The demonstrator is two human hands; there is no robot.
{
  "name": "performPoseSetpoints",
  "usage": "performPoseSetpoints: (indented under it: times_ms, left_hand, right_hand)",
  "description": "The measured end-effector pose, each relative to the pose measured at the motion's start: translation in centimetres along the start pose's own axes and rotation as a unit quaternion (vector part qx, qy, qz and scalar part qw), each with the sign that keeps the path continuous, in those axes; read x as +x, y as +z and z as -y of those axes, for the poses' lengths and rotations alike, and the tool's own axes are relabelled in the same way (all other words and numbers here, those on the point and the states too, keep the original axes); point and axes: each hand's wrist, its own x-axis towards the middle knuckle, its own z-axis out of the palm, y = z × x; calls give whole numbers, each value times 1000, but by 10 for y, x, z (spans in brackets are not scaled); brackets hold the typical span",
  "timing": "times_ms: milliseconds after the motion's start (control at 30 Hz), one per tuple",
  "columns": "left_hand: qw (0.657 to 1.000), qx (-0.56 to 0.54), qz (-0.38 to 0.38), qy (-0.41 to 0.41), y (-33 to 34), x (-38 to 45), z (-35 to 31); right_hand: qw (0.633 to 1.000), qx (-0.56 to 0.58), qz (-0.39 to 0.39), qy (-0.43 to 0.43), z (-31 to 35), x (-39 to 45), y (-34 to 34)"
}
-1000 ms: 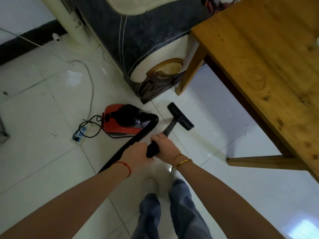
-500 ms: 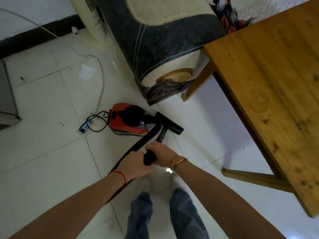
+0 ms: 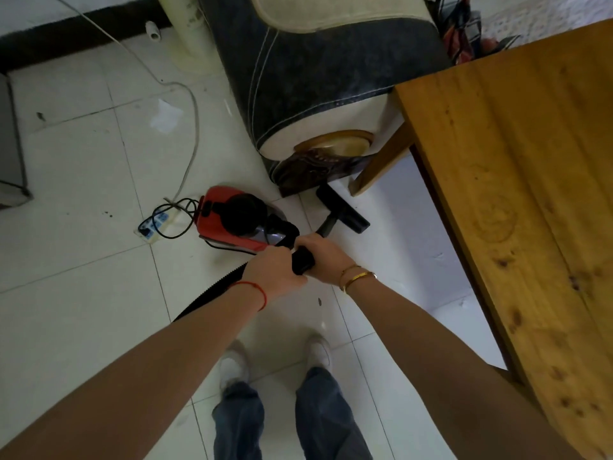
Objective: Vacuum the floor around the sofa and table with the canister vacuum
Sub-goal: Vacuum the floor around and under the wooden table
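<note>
**A:** You've got both hands on the black vacuum wand (image 3: 323,227): your right hand (image 3: 323,260) wraps the grip from the table side, and your left hand (image 3: 277,272) is curled round it just behind, where the black ribbed hose (image 3: 212,293) joins. The flat black floor nozzle (image 3: 343,210) sits on the white tiled floor (image 3: 83,310), right at the foot of the dark, cream-trimmed sofa arm (image 3: 315,94) and just beside the pale wooden table leg (image 3: 381,161).

**B:** So what should you watch?

**A:** Likely the nozzle first. Push straight on and it could knock the sofa base or wedge between the sofa and the table leg. Angle it before you drive forward.

**B:** And the red canister vacuum (image 3: 232,217)?

**A:** It's close by your left hand, with its black cord (image 3: 172,214) looped over a white power strip (image 3: 154,225) on the tiles. Pull the hose hard and you may drag the canister, which could tug the plug loose. The hose also trails near your left foot (image 3: 234,363), so you could trip on it stepping back.
</note>
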Motion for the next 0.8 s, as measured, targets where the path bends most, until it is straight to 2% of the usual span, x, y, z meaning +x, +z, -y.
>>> performPoseSetpoints:
  times_ms: [267,800]
  left_hand:
    - [997,72,19,14,-1,-23,-11]
    - [977,162,78,111,55,-135,28]
  right_hand:
    - [1000,16,-20,13,8,-35,6]
    - [987,93,-102,80,59,-147,123]
